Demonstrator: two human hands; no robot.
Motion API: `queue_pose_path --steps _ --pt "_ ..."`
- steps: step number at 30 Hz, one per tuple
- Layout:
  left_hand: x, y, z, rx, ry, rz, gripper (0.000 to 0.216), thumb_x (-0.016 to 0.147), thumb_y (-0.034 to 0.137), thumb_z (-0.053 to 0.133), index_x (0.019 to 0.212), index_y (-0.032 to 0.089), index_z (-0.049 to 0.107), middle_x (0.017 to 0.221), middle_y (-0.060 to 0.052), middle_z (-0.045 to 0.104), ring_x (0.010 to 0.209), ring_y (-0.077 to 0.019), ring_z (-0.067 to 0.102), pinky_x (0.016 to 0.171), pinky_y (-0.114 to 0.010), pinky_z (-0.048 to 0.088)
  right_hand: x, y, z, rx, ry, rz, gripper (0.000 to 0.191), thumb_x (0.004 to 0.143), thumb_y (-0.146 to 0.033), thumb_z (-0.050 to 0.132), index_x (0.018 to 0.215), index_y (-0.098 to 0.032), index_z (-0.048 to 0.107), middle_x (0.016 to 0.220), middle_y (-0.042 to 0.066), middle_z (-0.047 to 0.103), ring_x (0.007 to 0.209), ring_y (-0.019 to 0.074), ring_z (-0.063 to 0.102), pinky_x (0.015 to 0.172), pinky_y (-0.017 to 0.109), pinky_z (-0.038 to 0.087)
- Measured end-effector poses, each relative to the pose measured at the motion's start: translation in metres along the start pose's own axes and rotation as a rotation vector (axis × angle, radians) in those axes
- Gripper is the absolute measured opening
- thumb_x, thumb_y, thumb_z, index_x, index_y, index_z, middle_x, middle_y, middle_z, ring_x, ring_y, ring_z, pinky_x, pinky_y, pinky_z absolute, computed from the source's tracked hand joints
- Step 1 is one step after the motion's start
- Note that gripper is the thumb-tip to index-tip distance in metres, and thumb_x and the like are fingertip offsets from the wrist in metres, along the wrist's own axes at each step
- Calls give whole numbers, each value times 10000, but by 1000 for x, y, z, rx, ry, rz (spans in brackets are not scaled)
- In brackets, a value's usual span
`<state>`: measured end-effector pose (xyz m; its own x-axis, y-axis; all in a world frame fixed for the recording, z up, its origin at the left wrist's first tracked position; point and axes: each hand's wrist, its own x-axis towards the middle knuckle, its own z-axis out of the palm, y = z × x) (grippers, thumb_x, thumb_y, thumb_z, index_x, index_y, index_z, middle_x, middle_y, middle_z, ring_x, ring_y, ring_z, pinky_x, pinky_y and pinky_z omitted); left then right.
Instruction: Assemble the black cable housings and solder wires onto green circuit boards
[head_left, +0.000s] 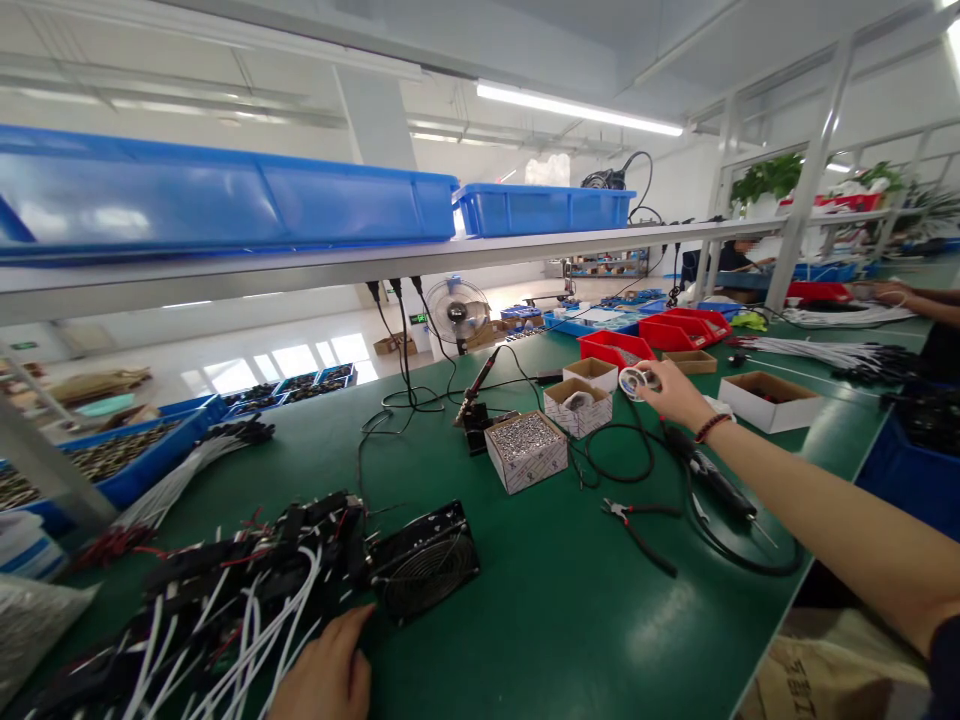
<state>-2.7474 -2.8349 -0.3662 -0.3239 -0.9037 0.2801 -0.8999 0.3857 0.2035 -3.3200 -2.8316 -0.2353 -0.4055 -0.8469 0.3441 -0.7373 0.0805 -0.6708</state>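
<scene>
My right hand (673, 392) is stretched far out over the green bench (555, 600) and is closed on a small white spool of wire (636, 381), just above an open cardboard box (577, 405). A beaded bracelet is on that wrist. My left hand (328, 672) rests near the front edge, fingers curled, touching a pile of black fans with white and red cables (225, 600). A single black fan (424, 560) lies flat just right of the pile.
A box of small metal parts (526, 450), a soldering iron on its stand (474, 395), pliers (637, 525), a black-handled tool with cord (716, 485), red bins (660, 335) and blue trays (127, 465) stand around. Another person's arm (911, 300) works at the far right.
</scene>
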Motion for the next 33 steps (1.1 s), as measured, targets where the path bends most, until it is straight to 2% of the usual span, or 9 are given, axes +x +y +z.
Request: queue_pose_path --steps 3,7,11,14,17,20,25,29,33 --pt "5 5 -15 -76 185 102 411 876 246 406 1083 157 750 1087 -123 787 981 -292 766 931 -455 626 -23 -23 -14 317 -53 -76 461 976 -481 573 1337 -195 580 1354 134 608 1233 312 580 1037 515 498" --pt "-1 36 -41 -206 331 249 320 938 308 475 1099 210 733 1088 -98 761 1006 -268 745 922 -412 615 -84 -65 1 686 -403 -170 583 856 -630 666 1272 -221 646 1236 107 691 1083 275 659 921 410 558" --pt "-30 92 -72 -496 78 191 363 1020 415 453 1263 260 674 1335 -93 677 1272 -251 628 1121 -401 488 -147 -100 44 883 -814 -181 555 811 -628 772 1112 -167 706 1022 89 722 901 211 671 831 339 556" --pt "-53 132 -88 -704 -191 -36 478 1019 514 425 1393 252 564 1404 -115 632 1334 -278 562 1171 -452 399 -178 -114 78 957 -1057 -157 501 836 -571 792 1087 -149 695 975 68 700 854 176 643 787 298 533" --pt "-73 155 -89 -893 -554 -238 597 923 462 599 1436 197 449 1121 -98 716 1046 -250 654 965 -384 480 -195 -119 104 996 -1172 -130 492 844 -560 792 1101 -157 677 986 46 678 876 164 619 832 294 512" --pt "-94 152 -85 -1156 -695 -329 451 904 498 601 1182 145 564 753 6 597 727 -164 558 736 -288 422 -200 -117 119 994 -1209 -108 512 835 -553 802 1136 -161 669 1038 52 678 927 179 617 873 310 501" --pt "-137 117 -102 -1199 -614 -366 478 916 637 577 945 162 630 715 7 554 662 -135 477 676 -265 367 -194 -104 126 946 -1160 -63 463 832 -515 813 1100 -162 677 1024 45 677 935 183 609 859 303 490" --pt "-159 114 -105 -779 -289 -386 377 965 555 541 1088 222 666 1011 -66 672 984 -233 616 908 -341 458 -198 -102 125 920 -1138 -50 440 844 -514 796 1079 -160 682 1008 40 680 919 176 606 845 297 491" --pt "-157 136 -79 -576 -44 -403 484 858 570 651 1161 192 642 1161 -153 663 1128 -349 616 993 -497 476 -210 -114 121 912 -1172 -75 459 850 -517 785 1130 -169 678 1057 54 703 964 195 633 897 323 511"
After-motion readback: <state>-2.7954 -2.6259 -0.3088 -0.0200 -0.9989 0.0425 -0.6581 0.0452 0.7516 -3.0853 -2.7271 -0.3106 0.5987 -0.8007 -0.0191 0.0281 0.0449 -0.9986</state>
